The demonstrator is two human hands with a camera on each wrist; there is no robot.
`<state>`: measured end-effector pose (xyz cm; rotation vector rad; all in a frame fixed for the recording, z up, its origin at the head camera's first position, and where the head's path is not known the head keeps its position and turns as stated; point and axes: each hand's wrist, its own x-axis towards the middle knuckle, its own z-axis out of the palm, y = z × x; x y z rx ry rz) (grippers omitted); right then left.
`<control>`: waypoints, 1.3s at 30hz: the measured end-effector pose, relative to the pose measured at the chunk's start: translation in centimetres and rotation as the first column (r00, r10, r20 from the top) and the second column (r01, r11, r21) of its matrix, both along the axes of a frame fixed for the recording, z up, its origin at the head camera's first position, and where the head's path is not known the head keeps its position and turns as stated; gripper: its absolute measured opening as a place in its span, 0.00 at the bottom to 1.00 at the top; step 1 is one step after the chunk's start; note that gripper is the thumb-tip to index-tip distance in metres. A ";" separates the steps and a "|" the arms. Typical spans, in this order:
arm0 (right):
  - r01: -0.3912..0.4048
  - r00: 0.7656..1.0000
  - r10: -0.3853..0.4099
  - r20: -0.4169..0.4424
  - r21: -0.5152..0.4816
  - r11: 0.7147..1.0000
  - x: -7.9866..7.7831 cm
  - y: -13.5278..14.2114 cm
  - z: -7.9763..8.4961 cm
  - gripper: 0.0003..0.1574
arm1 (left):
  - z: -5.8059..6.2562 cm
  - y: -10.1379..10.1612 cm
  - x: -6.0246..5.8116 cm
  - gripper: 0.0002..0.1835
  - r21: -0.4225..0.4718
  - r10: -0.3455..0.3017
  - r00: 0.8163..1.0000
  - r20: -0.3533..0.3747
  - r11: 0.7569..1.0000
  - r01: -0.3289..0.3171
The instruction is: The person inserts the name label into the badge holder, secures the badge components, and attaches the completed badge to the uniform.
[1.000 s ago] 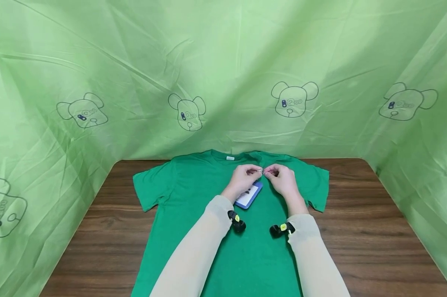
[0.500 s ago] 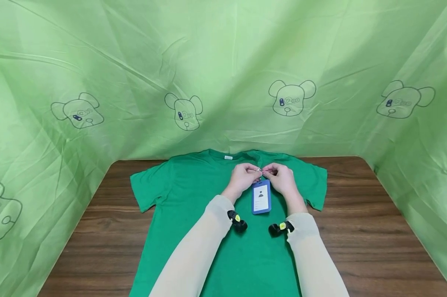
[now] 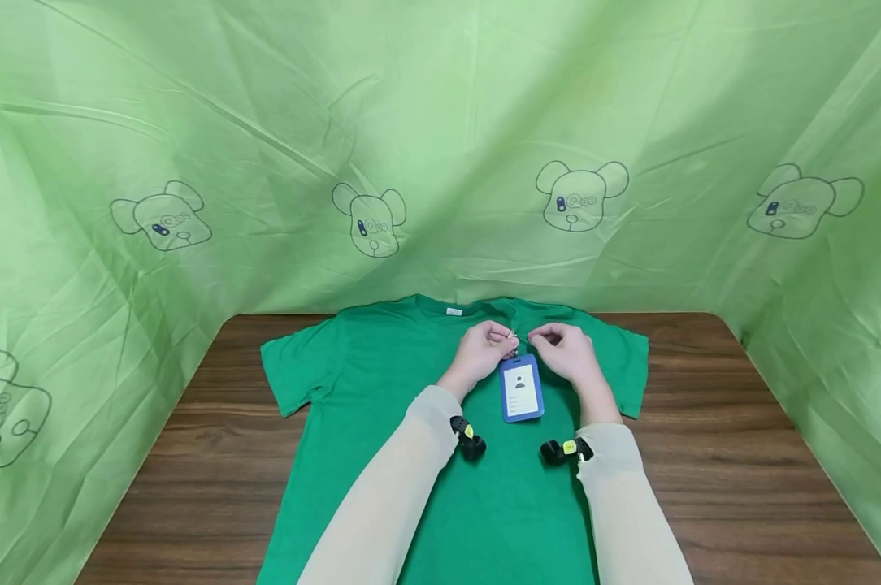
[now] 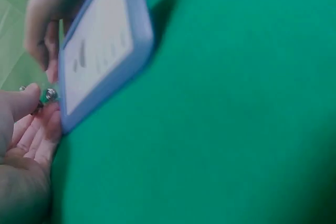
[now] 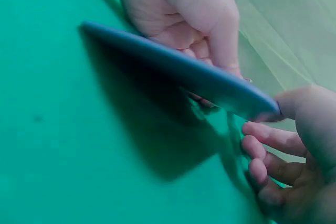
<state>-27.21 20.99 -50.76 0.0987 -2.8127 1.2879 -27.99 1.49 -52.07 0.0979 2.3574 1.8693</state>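
Observation:
My left hand [image 3: 482, 349] pinches a small metal badge clip [image 3: 512, 335] between thumb and fingers near the shirt's neckline. Below the clip, a blue-framed ID badge [image 3: 522, 388] with a white card faces up. In the right wrist view the badge [image 5: 173, 66] appears edge-on, raised at a tilt over the cloth. Just to the right of the clip is my right hand [image 3: 566, 352], fingers loosely bent and apart from the clip. Its thumb overlaps the badge's end in the right wrist view. A green T-shirt [image 3: 411, 390] lies spread beneath both hands.
The T-shirt covers the middle of a dark wooden table [image 3: 740, 455]. Light green fabric [image 3: 440, 122] with printed bear heads hangs behind and along both sides. A small black wrist camera [image 3: 472, 445] sits on the left sleeve.
The badge has swung out from under the left hand to lie between the hands, face up. My right hand has drawn back rightward from the clip; the left stays in place.

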 end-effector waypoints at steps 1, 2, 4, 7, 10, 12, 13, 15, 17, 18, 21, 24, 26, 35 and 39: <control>-0.011 1.000 0.011 0.013 0.008 1.000 0.0 -0.1 0.0 0.19 | -0.1 0.0 0.0 0.07 -0.001 -0.002 1.000 -0.007 1.000 0.002; -0.020 1.000 0.020 0.023 0.013 1.000 0.0 -0.3 0.0 0.21 | -0.1 -0.1 0.0 0.07 -0.002 -0.004 1.000 -0.015 1.000 0.004; -0.035 0.999 0.034 0.035 0.014 0.999 0.0 -0.5 -0.1 0.22 | -0.2 -0.1 0.0 0.07 0.000 -0.007 1.000 -0.029 1.000 0.007; -0.048 0.998 0.048 0.051 -0.010 0.999 0.1 -0.7 -0.2 0.23 | -0.5 -0.1 0.0 0.06 0.002 -0.010 0.999 -0.042 1.000 0.010; -0.056 0.995 0.060 0.073 -0.056 0.997 0.0 -0.8 -0.2 0.23 | -0.7 -0.3 0.0 0.06 -0.006 -0.013 0.998 -0.053 1.000 0.013; -0.056 0.993 0.065 0.097 -0.092 0.994 0.1 -0.8 -0.2 0.25 | -0.8 -0.4 0.0 0.05 -0.015 -0.014 0.998 -0.064 1.000 0.013; -0.057 0.992 0.068 0.109 -0.108 0.993 0.1 -0.8 -0.1 0.26 | -0.8 -0.4 0.0 0.05 -0.022 -0.014 0.997 -0.072 1.000 0.013; -0.053 0.990 0.070 0.126 -0.138 0.989 0.1 -0.8 -0.1 0.29 | -0.9 -0.6 0.1 0.05 -0.044 -0.015 0.996 -0.092 0.999 0.011; -0.050 0.989 0.070 0.132 -0.152 0.987 0.1 -0.9 -0.1 0.32 | -0.9 -0.7 0.1 0.05 -0.073 -0.017 0.994 -0.110 0.997 0.009; -0.046 0.989 0.066 0.129 -0.156 0.987 0.1 -0.9 -0.1 0.32 | -1.0 -0.7 0.2 0.05 -0.090 -0.022 0.993 -0.119 0.996 0.011; -0.036 0.991 0.055 0.119 -0.155 0.987 0.1 -1.0 -0.3 0.30 | -1.1 -0.8 0.3 0.07 -0.125 -0.039 0.991 -0.127 0.992 0.023; -0.021 0.992 0.041 0.119 -0.164 0.986 0.1 -1.1 -0.4 0.26 | -1.1 -0.9 0.5 0.08 -0.124 -0.057 0.989 -0.137 0.992 0.040; -0.016 0.992 0.038 0.124 -0.173 0.985 0.1 -1.2 -0.4 0.25 | -1.1 -0.9 0.6 0.07 -0.106 -0.061 0.987 -0.149 0.993 0.045; -0.067 0.991 0.081 0.104 -0.135 0.989 0.0 -1.3 -0.5 0.25 | -1.1 -1.0 0.5 0.05 -0.077 -0.052 0.985 -0.164 0.996 0.040; -0.102 0.992 0.112 0.067 -0.134 0.986 0.0 -1.0 -0.7 0.24 | -0.9 -1.2 0.5 0.11 -0.097 -0.061 0.988 -0.139 0.994 0.047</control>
